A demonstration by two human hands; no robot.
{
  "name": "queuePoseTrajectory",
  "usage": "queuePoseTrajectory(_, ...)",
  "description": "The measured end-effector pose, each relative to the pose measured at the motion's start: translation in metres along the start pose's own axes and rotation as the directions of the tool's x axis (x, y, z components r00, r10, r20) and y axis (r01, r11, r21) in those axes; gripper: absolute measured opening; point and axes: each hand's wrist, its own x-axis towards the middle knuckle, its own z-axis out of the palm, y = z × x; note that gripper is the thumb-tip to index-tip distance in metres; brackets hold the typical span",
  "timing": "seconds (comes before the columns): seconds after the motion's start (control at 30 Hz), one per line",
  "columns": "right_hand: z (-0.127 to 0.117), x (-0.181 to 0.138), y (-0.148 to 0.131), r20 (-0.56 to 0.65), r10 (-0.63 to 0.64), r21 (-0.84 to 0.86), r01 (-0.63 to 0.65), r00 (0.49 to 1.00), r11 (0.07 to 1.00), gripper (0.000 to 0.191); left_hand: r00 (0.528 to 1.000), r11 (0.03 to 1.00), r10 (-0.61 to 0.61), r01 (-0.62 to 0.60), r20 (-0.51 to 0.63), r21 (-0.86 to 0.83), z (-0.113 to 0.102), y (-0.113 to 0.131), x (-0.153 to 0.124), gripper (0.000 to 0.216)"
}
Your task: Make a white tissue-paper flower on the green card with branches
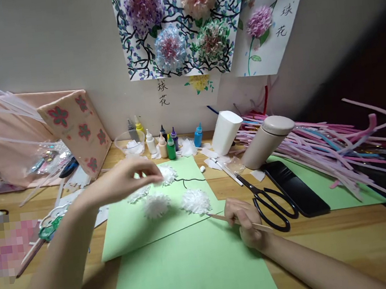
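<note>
My right hand (246, 224) is closed round a thin wooden-handled paintbrush (219, 217). Its dark pointed tip reaches the lower edge of a fluffy white paper flower (195, 201). My left hand (131, 178) is a little blurred, thumb and fingers drawn together at the left edge of another white paper flower (167, 174); whether anything is pinched there is unclear. Two more white flowers, a front one (156, 206) and a partly covered one (139, 194), lie on the green paper (137, 237). A thin black branching line (190, 179) runs right from the upper flower.
Small paint bottles (171, 147) line the wall. On the right are black scissors (271, 205), a phone (296, 189), a beige tumbler (268, 141), a white container (226, 132) and pink pipe cleaners (334, 148). A flowered fabric box (77, 129) stands left.
</note>
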Motion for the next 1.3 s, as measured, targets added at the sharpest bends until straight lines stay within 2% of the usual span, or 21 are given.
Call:
queuePoseTrajectory(0.07, 0.000, 0.003, -0.002, 0.043, -0.010, -0.010, 0.011, 0.999, 1.000, 0.047, 0.972, 0.984, 0.142, -0.117, 0.190, -0.137, 0.019, 0.022, 0.002, 0.023)
queuePoseTrajectory(0.13, 0.001, 0.005, -0.002, 0.095, -0.009, -0.028, 0.012, 0.995, 1.000, 0.046, 0.914, 0.957, 0.246, -0.175, 0.322, -0.232, 0.040, 0.035, 0.005, 0.018)
queuePoseTrajectory(0.17, 0.002, 0.006, -0.002, 0.115, -0.002, -0.039, 0.006, 0.993, 0.999, 0.045, 0.895, 0.952, 0.270, -0.192, 0.356, -0.239, 0.051, 0.038, 0.007, 0.018)
queuePoseTrajectory(0.23, 0.002, 0.007, 0.000, 0.125, 0.029, -0.056, -0.022, 0.992, 0.998, 0.044, 0.888, 0.954, 0.280, -0.215, 0.366, -0.208, 0.071, 0.039, 0.011, 0.016)
queuePoseTrajectory(0.4, 0.003, 0.008, 0.001, 0.042, 0.148, -0.048, -0.146, 0.988, 0.988, 0.043, 0.934, 0.978, 0.201, -0.210, 0.296, -0.004, 0.105, 0.035, 0.019, 0.012)
queuePoseTrajectory(0.53, 0.003, 0.008, 0.002, 0.009, 0.217, -0.027, -0.217, 0.976, 0.976, 0.045, 0.961, 0.959, 0.219, -0.245, 0.171, 0.146, 0.119, 0.033, 0.024, 0.016)
queuePoseTrajectory(0.63, 0.002, 0.006, 0.002, -0.053, 0.202, -0.026, -0.204, 0.978, 0.979, 0.045, 0.968, 0.938, 0.225, -0.246, 0.113, 0.245, 0.127, 0.028, 0.028, 0.018)
queuePoseTrajectory(0.7, 0.001, 0.004, 0.002, -0.095, 0.132, -0.030, -0.135, 0.987, 0.990, 0.044, 0.967, 0.924, 0.235, -0.254, 0.100, 0.286, 0.130, 0.024, 0.030, 0.019)
queuePoseTrajectory(0.77, 0.000, 0.003, 0.000, -0.059, 0.020, -0.055, -0.024, 0.998, 0.998, 0.043, 0.962, 0.906, 0.256, -0.272, 0.092, 0.326, 0.133, 0.021, 0.032, 0.019)
queuePoseTrajectory(0.83, 0.000, 0.003, -0.002, 0.057, -0.087, -0.092, 0.092, 0.995, 0.992, 0.041, 0.957, 0.882, 0.278, -0.289, 0.084, 0.372, 0.133, 0.020, 0.032, 0.019)
queuePoseTrajectory(0.93, 0.000, 0.004, -0.004, 0.185, -0.161, -0.137, 0.188, 0.969, 0.973, 0.036, 0.951, 0.852, 0.297, -0.304, 0.084, 0.425, 0.132, 0.022, 0.032, 0.021)
queuePoseTrajectory(1.13, 0.001, 0.005, -0.001, 0.221, -0.142, -0.216, 0.191, 0.965, 0.957, 0.029, 0.945, 0.831, 0.310, -0.323, 0.105, 0.452, 0.132, 0.026, 0.032, 0.018)
queuePoseTrajectory(1.3, 0.001, 0.003, -0.001, 0.209, -0.099, -0.237, 0.149, 0.973, 0.960, 0.028, 0.957, 0.834, 0.287, -0.271, 0.041, 0.481, 0.132, 0.024, 0.034, 0.015)
